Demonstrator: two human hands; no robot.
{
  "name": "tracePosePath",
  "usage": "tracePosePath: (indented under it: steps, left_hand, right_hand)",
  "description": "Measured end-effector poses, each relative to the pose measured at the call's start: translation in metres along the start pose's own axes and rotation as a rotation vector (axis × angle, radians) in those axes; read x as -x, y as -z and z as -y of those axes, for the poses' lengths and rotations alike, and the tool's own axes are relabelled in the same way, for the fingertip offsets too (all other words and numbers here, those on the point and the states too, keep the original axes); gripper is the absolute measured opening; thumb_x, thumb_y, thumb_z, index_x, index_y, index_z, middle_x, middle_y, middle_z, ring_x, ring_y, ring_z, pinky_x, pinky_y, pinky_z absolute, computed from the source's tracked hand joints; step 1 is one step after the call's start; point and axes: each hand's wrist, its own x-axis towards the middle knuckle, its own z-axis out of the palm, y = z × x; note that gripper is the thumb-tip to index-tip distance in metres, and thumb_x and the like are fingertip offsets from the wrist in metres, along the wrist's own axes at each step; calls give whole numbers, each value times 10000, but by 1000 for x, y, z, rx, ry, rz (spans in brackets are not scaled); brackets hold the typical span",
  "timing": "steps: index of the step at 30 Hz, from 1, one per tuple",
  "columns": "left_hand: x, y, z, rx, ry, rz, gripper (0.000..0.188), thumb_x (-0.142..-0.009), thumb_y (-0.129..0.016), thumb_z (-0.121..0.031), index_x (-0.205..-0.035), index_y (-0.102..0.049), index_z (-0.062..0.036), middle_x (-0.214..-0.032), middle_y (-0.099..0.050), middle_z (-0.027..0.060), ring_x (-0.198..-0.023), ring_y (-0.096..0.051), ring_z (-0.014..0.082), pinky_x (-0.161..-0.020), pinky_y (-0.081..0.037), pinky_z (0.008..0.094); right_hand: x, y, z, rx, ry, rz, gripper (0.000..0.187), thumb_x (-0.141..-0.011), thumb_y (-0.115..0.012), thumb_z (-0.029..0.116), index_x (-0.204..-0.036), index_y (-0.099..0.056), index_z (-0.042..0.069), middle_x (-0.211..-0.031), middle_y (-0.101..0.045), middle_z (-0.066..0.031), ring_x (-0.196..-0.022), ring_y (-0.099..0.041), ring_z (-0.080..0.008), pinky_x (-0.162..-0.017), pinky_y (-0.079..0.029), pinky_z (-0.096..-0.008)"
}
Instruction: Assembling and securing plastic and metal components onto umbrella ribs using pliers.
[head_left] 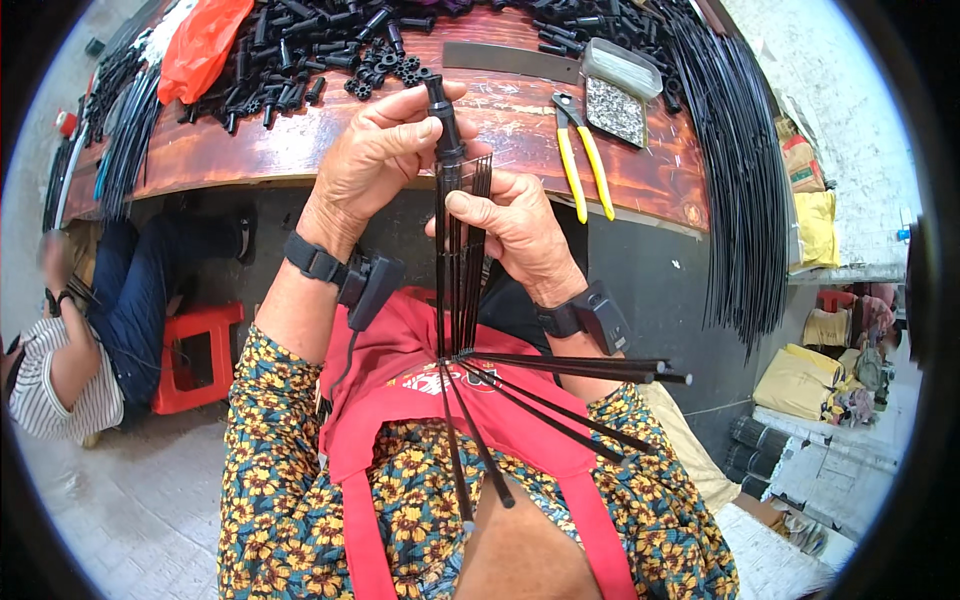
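Observation:
Between my hands, over the table's near edge, stands an umbrella frame (462, 285), a black plastic fitting with a bundle of thin black ribs. My left hand (380, 145) is closed around the black fitting (447, 125) at the top, thumb and fingers pinching it. Lower down, my right hand (520, 225) grips the ribs just beneath the fitting, its thumb pressed across them. The ribs hang down close together, then several longer pieces fan out below, over my red apron (400, 400), toward the right and toward me. Fingers behind the fitting are partly hidden.
On the wooden table (500, 110) lie a heap of black tubular fittings (270, 60), a red plastic bag (205, 45), a metal strip (510, 61), yellow-handled pliers (586, 160) and a clear box (625, 65). Long black rods (735, 180) hang off the right edge. Someone sits left near a red stool (200, 365).

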Motion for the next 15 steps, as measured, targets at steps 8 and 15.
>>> tracePosePath:
  steps: [8, 15]
  left_hand:
    - [-3, -3, -8, -193, 71, -76, 482, -874, -643, -125, -1313, -485, -4, -992, -677, 121, -916, -676, 232, -798, -565, 351]
    - [0, -8, -15, -205, 114, -40, 562, -861, -658, -154, -1356, -436, -8, -1021, -658, 128, -966, -651, 206, -847, -536, 323]
  right_hand:
    - [2, -3, 11, -48, -25, -22, 183, -851, -707, 185, -961, -679, 42, -758, -696, -55, -564, -601, -47, -442, -400, -148]
    - [-3, 3, 3, -56, -52, 12, 197, -852, -702, 177, -990, -676, 39, -771, -701, -55, -558, -605, -47, -425, -378, -145]
